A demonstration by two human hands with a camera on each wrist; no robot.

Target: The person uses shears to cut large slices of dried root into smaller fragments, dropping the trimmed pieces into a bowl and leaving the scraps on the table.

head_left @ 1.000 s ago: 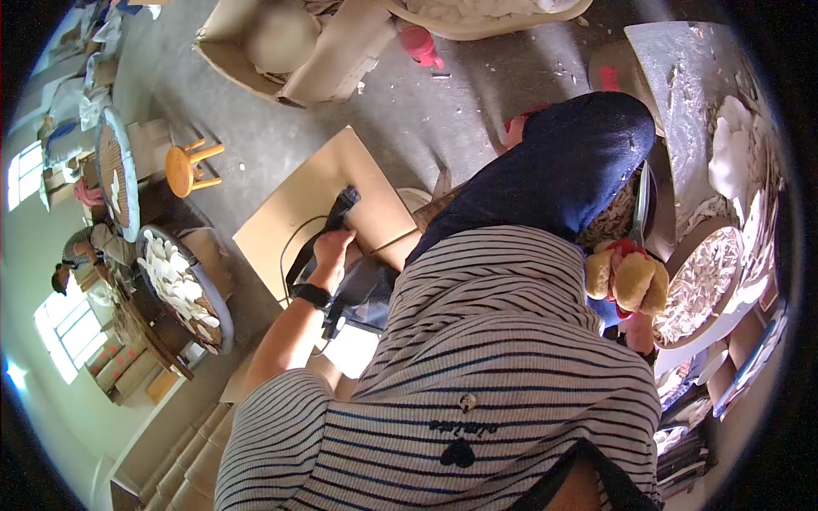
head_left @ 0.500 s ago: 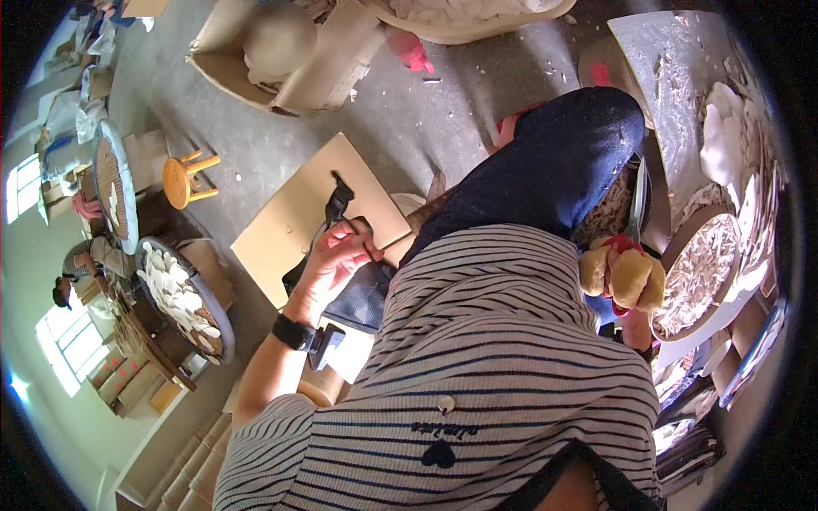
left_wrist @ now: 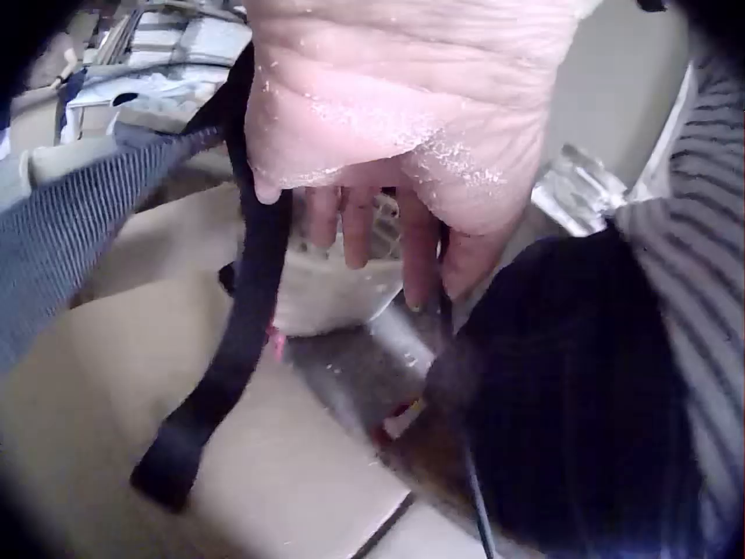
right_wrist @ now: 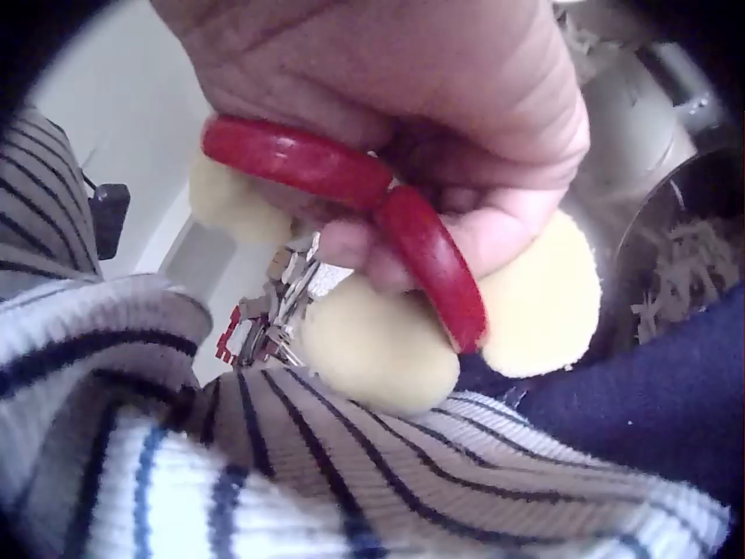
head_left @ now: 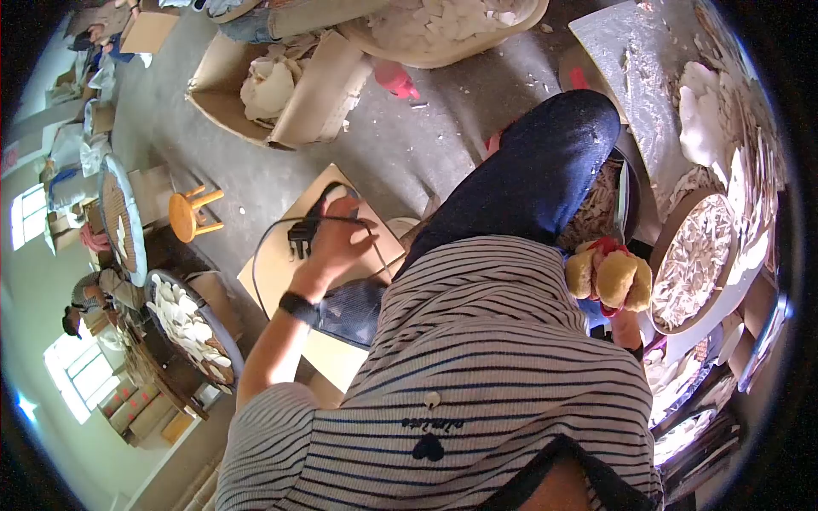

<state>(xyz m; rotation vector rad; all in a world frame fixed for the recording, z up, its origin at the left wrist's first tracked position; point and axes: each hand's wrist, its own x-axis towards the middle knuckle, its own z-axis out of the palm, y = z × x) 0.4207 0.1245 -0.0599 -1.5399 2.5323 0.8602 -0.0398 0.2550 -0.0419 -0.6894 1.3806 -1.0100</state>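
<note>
In the head view my left hand (head_left: pixel 341 247) is over a cardboard box (head_left: pixel 271 277), beside a black strap with a plastic buckle (head_left: pixel 300 237). A thin black cable (left_wrist: pixel 475 489) comes out between the thumb and index finger in the left wrist view, pinched there, while the other fingers reach downward. The webbing strap (left_wrist: pixel 227 361) hangs beside that palm, which has white crumbs on it. Dark mesh fabric (head_left: pixel 351 311) lies below the hand. At my right hip, my right hand (right_wrist: pixel 408 82) grips scissors by their red handles (right_wrist: pixel 431 262). Yellow rounded pads (right_wrist: pixel 384 344) surround its fingers.
My raised thigh (head_left: pixel 545 162) lies between the hands. Round containers of shredded pieces (head_left: pixel 694 264) stand at right, beside a grey board (head_left: pixel 630 77). A carton (head_left: pixel 341 94) of white pieces and a red bottle (head_left: pixel 395 79) are ahead. A yellow stool (head_left: pixel 189 213) stands left.
My left hand first gripped the strap end, then lifted with fingers gathered, and now lies lower over the box with the cable looping across it. The right hand keeps the scissors.
</note>
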